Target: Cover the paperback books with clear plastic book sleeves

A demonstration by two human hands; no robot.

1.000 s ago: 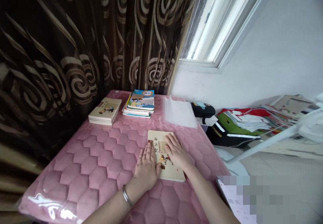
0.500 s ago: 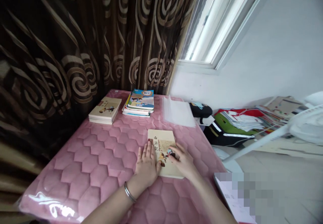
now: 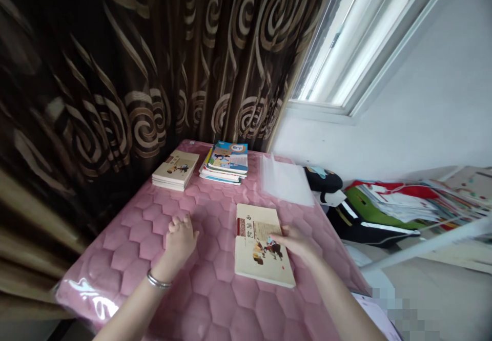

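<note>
A cream paperback book [image 3: 258,269] with Chinese characters and painted figures on its cover lies on the pink quilted tabletop [image 3: 215,300]. At its right edge is my right hand [image 3: 298,242], thumb on the cover and fingers at the side, gripping that edge. The tips of those fingers are partly hidden. My left hand [image 3: 180,238], with a silver bangle at the wrist, is apart from the book, to its left over the table. Its fingers are loosely bent, the thumb stands out, and it holds nothing.
At the back left sits a stack of similar cream books [image 3: 177,169]. Beside it is a pile of textbooks [image 3: 226,162] with a blue one on top. Clear plastic sheets [image 3: 286,179] lie at the back right. Bags and papers [image 3: 395,203] are beyond the table's right side.
My left hand has lifted off the book and moved left. My right hand has slid from the cover to the right edge and taken hold there. The view has shifted slightly.
</note>
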